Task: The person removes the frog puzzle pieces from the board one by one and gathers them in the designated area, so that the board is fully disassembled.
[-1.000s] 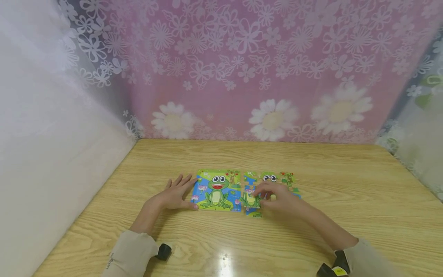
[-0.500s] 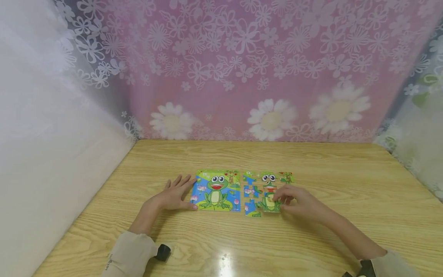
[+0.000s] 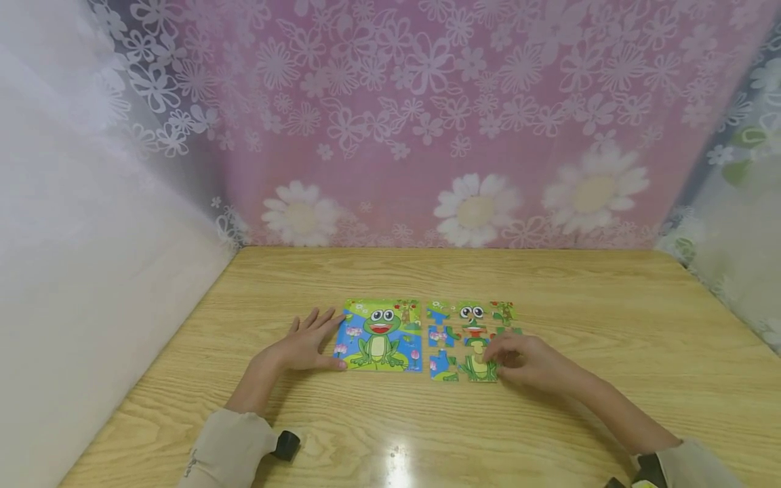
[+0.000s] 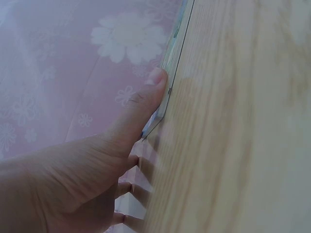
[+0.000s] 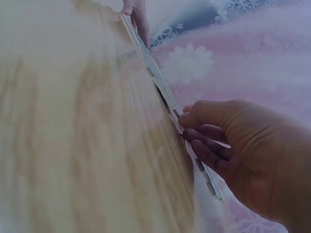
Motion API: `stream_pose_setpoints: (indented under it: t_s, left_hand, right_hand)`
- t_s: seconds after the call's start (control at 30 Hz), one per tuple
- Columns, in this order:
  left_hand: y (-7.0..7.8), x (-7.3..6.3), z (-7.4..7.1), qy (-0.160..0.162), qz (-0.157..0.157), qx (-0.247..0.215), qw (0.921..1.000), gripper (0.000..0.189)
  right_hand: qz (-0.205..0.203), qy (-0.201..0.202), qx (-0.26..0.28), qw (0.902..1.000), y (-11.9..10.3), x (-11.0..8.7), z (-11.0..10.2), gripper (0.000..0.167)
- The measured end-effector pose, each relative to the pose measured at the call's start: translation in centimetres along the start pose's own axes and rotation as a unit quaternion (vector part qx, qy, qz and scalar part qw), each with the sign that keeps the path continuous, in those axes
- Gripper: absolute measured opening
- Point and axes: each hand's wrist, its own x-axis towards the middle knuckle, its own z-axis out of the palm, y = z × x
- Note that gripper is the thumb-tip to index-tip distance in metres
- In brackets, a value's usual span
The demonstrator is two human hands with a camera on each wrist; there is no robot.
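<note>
On the table lies a whole frog picture board [image 3: 378,335]. My left hand [image 3: 302,347] rests at its left side with fingers spread, and in the left wrist view the thumb [image 4: 154,80] touches the board's edge. To the right are several frog puzzle pieces set out in rows with gaps. My right hand [image 3: 537,362] pinches the puzzle piece with the frog's belly and feet [image 3: 481,369], low in the middle column. Above it sit the mouth piece [image 3: 474,332] and the eyes piece [image 3: 471,311]. The right hand partly hides the right column.
Left of the belly piece are a lotus piece [image 3: 441,336] and a blue corner piece [image 3: 443,366]. A tree piece [image 3: 503,312] lies at the upper right. Flowered pink cloth [image 3: 390,135] hangs behind the wooden table [image 3: 335,434].
My right hand has carried the belly piece rightward from over the left column, then down to the bottom of the middle column. The left hand has stayed by the board.
</note>
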Motion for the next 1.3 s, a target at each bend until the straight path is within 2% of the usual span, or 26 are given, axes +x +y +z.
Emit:
stream_pose_setpoints:
  t_s: [0.43,0.87,1.13,1.3]
  left_hand:
    - [0.0,0.0,0.0,0.003,0.007,-0.001,1.0,0.099]
    - [0.0,-0.1,0.0,-0.001,0.0,-0.005,1.0,0.1]
    - [0.1,-0.2,0.0,0.004,0.003,-0.004,1.0,0.098]
    - [0.1,-0.1,-0.1,0.007,0.001,-0.003,1.0,0.098]
  right_hand:
    - [-0.005,-0.002,-0.017,0.9998,0.5,0.0,0.1,0.026]
    - [0.0,-0.011,0.002,0.9999,0.3,0.0,0.1,0.022]
    - [0.023,-0.004,0.005,0.9997,0.3,0.0,-0.2,0.021]
    - [-0.016,0.018,-0.005,0.9997,-0.7,0.9,0.1,0.023]
